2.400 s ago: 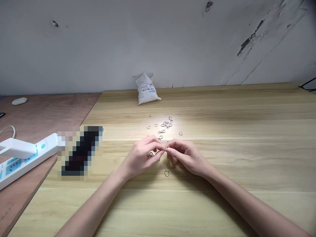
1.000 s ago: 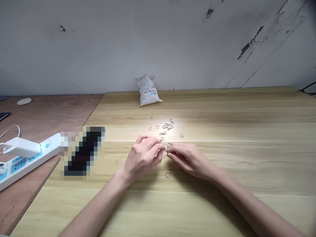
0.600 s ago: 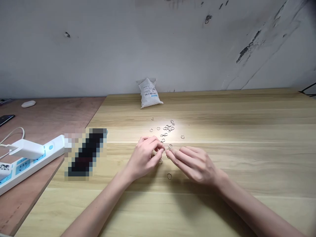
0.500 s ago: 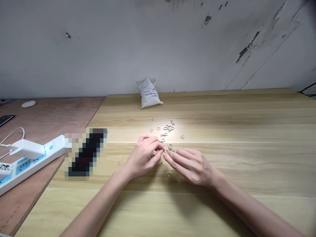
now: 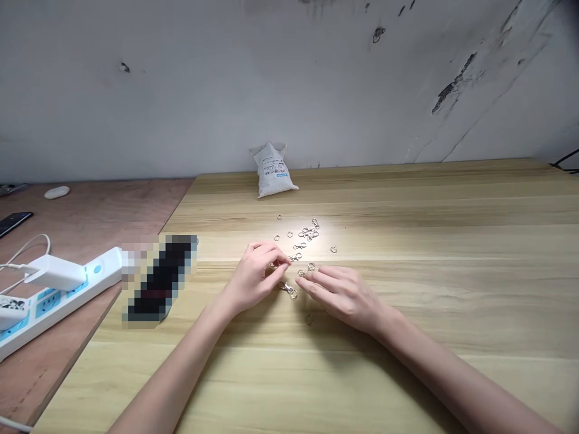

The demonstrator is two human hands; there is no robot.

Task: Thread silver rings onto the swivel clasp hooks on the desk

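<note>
My left hand [image 5: 257,274] rests on the light wooden table [image 5: 407,241] with its fingers curled and the fingertips pinched near a small metal ring. My right hand [image 5: 341,292] lies flat beside it, fingers stretched out toward a small ring [image 5: 301,273]. Between the two hands lies a metal clasp with a ring on it [image 5: 288,289]. One loose ring [image 5: 309,319] sits just in front of my right hand. Beyond the hands is a scatter of several rings and clasps [image 5: 305,232].
A small white bag [image 5: 272,170] stands at the back near the wall. On the left lie a blurred dark object [image 5: 156,278] and a white power strip [image 5: 49,292] with a plugged-in adapter. A reddish table [image 5: 90,211] adjoins on the left.
The hands, pinched together on a clasp and ring before, have drawn apart. The clasp now lies on the table between them, and my right hand has opened flat.
</note>
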